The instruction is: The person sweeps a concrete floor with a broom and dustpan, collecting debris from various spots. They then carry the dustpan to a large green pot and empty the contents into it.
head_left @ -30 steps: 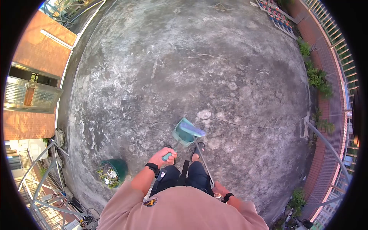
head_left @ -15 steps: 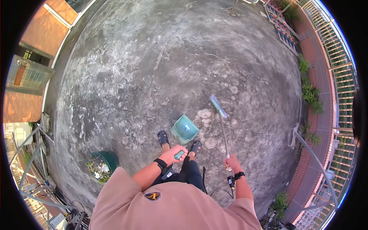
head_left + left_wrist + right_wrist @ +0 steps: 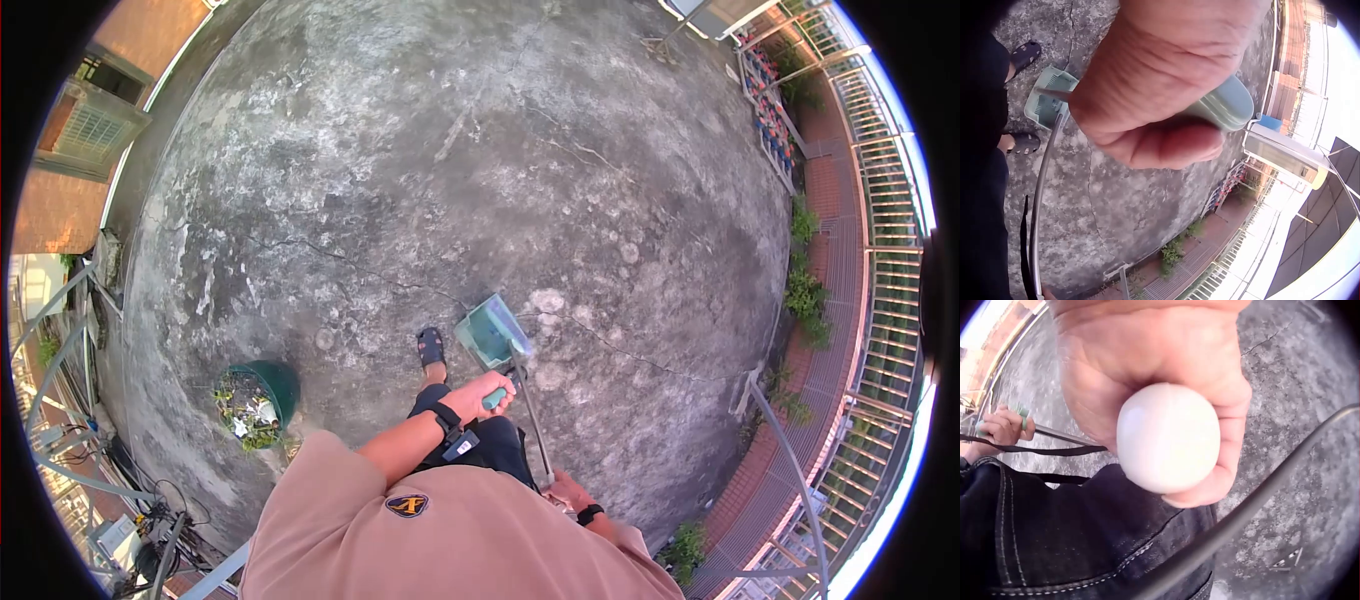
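My left hand (image 3: 480, 390) grips the green handle (image 3: 1230, 106) of a long-handled teal dustpan (image 3: 489, 334) that stands on the concrete roof floor by my sandalled foot (image 3: 431, 348). Close to my hip, my right hand (image 3: 566, 492) holds the top of a broom. In the right wrist view its fingers curl round the pole's white knob (image 3: 1168, 437). The metal broom pole (image 3: 533, 420) slants down to the dustpan's mouth, where the broom head (image 3: 518, 349) sits at its right edge. The dustpan (image 3: 1046, 103) and the pole (image 3: 1041, 200) also show under my left hand.
A green pot (image 3: 253, 399) holding plants and litter stands on the floor to my left. Railings (image 3: 880, 300) and shrubs (image 3: 805, 290) line the roof's right edge, with a curved metal rail (image 3: 790, 450) nearer me. Metal frames and cables (image 3: 130, 520) crowd the lower left corner.
The broom, held out to the right with its head away from the dustpan, has swung back so its head sits at the dustpan. My right hand has drawn back to my hip.
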